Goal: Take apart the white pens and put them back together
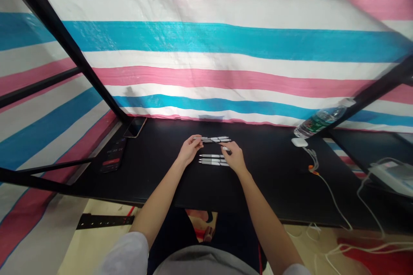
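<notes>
Two small groups of white-and-black pens lie on the black table in front of me. In the farther group, the pens (220,139) lie side by side, pointing left and right. My left hand (190,150) is closed in a pinch at their left end, on the tip of a pen. My right hand (235,157) is closed around another pen (226,149), mostly hidden by the fingers; a thin dark part slants up-left toward the farther group. Nearer to me, several pens (211,161) lie parallel, their right ends partly hidden behind my right hand.
On the left of the black table (155,167) lie a lit phone (112,157) and a second phone (135,127). A water bottle (322,120) leans at the back right, beside a white charger (299,142) with cables. Black frame bars and striped sheeting surround the table.
</notes>
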A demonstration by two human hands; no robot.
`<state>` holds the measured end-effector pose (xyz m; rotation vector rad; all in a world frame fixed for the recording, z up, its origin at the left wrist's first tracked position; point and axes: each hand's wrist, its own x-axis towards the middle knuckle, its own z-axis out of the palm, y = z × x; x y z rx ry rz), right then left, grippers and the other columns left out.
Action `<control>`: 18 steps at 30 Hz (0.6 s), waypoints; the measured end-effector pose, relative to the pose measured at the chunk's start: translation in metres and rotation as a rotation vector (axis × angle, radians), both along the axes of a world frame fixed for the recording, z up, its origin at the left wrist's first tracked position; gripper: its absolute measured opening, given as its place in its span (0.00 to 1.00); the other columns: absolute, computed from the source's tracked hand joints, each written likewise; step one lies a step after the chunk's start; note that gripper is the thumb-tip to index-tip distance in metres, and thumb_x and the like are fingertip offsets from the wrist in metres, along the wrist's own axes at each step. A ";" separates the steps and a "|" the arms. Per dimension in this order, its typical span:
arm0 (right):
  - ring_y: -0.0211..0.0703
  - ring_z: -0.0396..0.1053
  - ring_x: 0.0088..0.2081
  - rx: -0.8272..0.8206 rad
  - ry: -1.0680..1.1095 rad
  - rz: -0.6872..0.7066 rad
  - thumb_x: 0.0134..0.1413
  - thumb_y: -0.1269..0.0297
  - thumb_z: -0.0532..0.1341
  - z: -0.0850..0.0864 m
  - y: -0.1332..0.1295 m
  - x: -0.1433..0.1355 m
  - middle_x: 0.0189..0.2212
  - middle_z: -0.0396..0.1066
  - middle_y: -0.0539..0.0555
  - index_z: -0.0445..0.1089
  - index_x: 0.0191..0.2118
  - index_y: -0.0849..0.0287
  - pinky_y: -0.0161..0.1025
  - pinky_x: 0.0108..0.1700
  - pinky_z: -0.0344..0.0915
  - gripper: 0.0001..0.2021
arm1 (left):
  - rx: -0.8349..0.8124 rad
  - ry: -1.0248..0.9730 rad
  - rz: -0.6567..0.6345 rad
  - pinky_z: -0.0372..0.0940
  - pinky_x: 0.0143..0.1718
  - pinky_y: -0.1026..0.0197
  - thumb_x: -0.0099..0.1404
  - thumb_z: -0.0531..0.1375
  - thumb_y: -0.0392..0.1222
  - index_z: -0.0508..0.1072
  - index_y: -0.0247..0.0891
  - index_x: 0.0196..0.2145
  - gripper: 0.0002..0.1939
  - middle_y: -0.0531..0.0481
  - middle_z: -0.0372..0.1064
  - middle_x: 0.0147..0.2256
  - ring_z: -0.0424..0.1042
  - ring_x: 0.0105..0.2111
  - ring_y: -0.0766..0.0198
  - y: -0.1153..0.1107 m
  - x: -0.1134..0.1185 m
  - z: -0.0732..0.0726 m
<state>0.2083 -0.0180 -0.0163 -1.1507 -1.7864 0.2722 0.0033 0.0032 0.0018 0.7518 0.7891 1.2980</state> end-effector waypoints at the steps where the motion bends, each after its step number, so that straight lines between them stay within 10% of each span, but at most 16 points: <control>1: 0.46 0.68 0.36 -0.003 -0.012 0.002 0.56 0.69 0.56 0.000 0.000 0.000 0.31 0.75 0.53 0.77 0.41 0.54 0.44 0.41 0.69 0.12 | 0.003 0.009 -0.008 0.63 0.35 0.63 0.51 0.70 0.44 0.74 0.32 0.35 0.16 0.52 0.67 0.23 0.67 0.26 0.69 0.000 0.000 0.000; 18: 0.43 0.74 0.31 -0.222 0.275 0.080 0.55 0.60 0.60 0.011 -0.007 -0.006 0.29 0.76 0.53 0.70 0.35 0.57 0.38 0.35 0.69 0.07 | 0.159 0.378 -0.101 0.60 0.30 0.63 0.53 0.69 0.42 0.79 0.34 0.35 0.12 0.48 0.70 0.24 0.66 0.26 0.66 -0.010 0.003 0.004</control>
